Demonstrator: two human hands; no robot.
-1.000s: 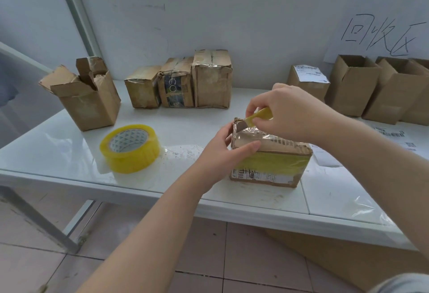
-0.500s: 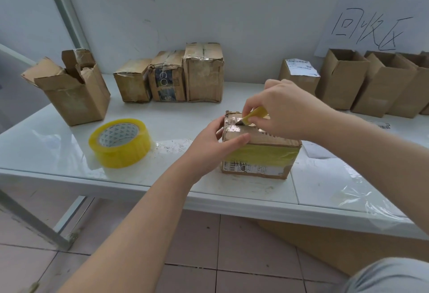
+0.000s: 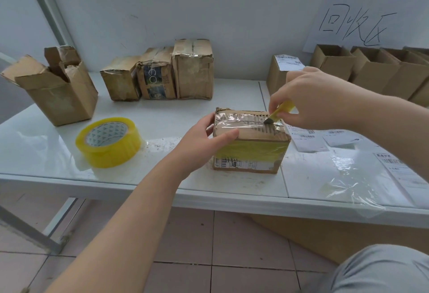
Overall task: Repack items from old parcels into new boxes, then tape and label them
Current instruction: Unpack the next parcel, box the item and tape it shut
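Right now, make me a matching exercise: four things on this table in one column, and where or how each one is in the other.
Things:
1. tape roll
2. cutter
3. parcel
4. torn box

Place or state:
A. held in the right hand
B. far left, flaps open
C. gripped by the left hand
D. lying just left of the parcel

Pairs: 1-D, 2-A, 3-C, 4-B
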